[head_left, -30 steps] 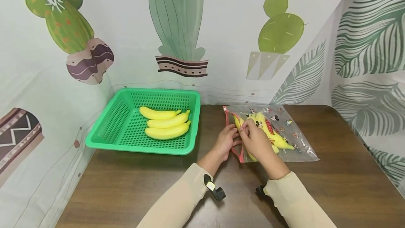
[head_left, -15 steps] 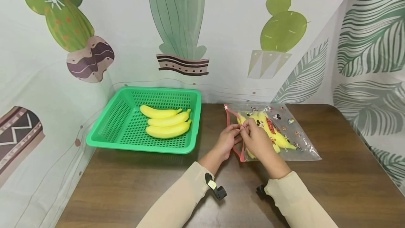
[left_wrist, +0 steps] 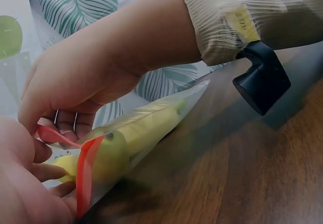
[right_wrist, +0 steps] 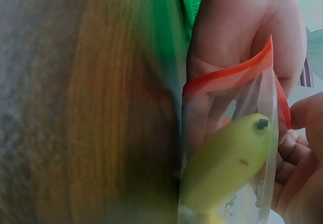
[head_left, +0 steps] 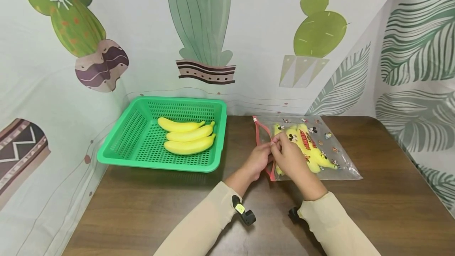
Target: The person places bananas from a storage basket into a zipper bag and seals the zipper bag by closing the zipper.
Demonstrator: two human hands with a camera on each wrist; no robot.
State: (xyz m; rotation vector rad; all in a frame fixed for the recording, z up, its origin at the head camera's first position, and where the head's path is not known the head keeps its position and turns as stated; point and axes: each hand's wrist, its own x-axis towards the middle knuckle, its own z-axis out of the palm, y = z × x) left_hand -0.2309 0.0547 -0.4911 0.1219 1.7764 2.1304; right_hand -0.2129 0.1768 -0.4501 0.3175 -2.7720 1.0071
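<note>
A clear zip bag [head_left: 339, 165] with cartoon prints and a red zip edge [left_wrist: 87, 176] lies on the table at the right, its mouth facing left. Several yellow bananas [head_left: 314, 161] are inside it. My right hand [head_left: 289, 157] pinches the upper side of the red edge and lifts it, so the mouth gapes. Through that gap my left hand [head_left: 256, 162] reaches in with fingers extended. In the right wrist view those fingers [right_wrist: 199, 115] show through the plastic, beside the end of a banana [right_wrist: 227, 161]. The left fingertips are partly hidden behind the fruit.
At the left stands a green perforated basket [head_left: 142, 163] with three bananas [head_left: 190, 145] in it. Both share a brown wooden table [head_left: 149, 208]. A patterned cloth [head_left: 256, 42] hangs behind it. Dark cameras [head_left: 247, 216] are strapped at the wrists.
The left hand has pushed further into the bag mouth, and the bananas inside have shifted right, deeper into the bag. The right hand keeps its pinch on the edge. The view has shifted slightly.
</note>
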